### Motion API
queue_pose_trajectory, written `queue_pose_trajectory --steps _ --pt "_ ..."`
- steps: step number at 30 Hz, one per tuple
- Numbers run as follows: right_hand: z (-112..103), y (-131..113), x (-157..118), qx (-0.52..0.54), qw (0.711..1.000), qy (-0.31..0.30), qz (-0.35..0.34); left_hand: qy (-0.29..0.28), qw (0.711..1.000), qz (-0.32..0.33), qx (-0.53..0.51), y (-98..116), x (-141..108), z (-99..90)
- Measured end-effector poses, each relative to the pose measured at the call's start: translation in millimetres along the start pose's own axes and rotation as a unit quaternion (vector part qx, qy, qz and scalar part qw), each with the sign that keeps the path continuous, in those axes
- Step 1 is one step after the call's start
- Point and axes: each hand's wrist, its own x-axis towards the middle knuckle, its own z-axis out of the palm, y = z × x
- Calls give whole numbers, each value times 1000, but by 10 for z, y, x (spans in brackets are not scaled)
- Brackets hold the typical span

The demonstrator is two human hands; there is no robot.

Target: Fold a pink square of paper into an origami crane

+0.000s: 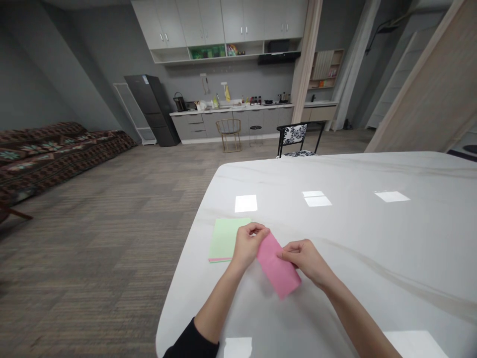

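A broad room opens ahead, floored in ribbed gray-brown carpet (97, 248), with a long sofa (48, 154) in a dark woven pattern along the left side. At the far end, pale kitchen cupboards (219, 20) with slim metal handles hang above a row of gray base units (219, 124), beside a tall, dark fridge (152, 110). Nearer, a black-framed chair (294, 139) with a floral back stands just past the far edge of the counter (354, 174), a large slab of white stone with faint gray veins, a rounded corner and a glossy face that mirrors the ceiling lights. Near its left edge lies a flat, matte stack of pale green paper (227, 238), with a thin pink edge (218, 260) showing along its lower side. Just right of the stack, a smooth rectangular pink paper strip (279, 268) sits diagonally between both hands. The left hand (248, 246), with a black sleeve (190, 343) at its forearm, has its grip curled around the strip's upper end. The right hand (307, 261) has its grip pinched closed on the strip's right edge.
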Motion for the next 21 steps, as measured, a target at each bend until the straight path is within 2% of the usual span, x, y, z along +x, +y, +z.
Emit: queue_pose_trajectory --steps 3,4,6,8,9,11,12,14,16,18,21 --pt "-101 15 15 13 1000 2 6 54 997 -29 -50 -9 61 -98" --pt "-145 20 26 24 1000 7 5 56 996 -39 -59 -17 65 -127" --pt "-242 29 50 34 996 79 -10 14 996 -62 -56 -28 43 -179" --pt "-330 32 66 54 984 169 -34 -107 989 -99 -31 -14 -10 -228" --pt "-361 28 67 62 976 203 -49 -204 971 -123 -12 8 -43 -250" --pt "-382 6 51 62 970 226 -67 -387 908 -160 22 84 -108 -284" --pt "-370 -13 35 54 973 214 -70 -438 884 -160 31 133 -137 -291" --pt "-308 -59 -5 29 984 158 -70 -444 886 -127 23 225 -182 -276" --pt "-218 -103 -40 13 991 105 -76 -428 894 -131 -21 268 -208 -217" --pt "-136 -130 -52 2 994 84 -77 -409 900 -143 -57 235 -221 -121" --pt "-89 -120 -19 17 991 104 -87 -319 936 -130 -74 74 -224 48"
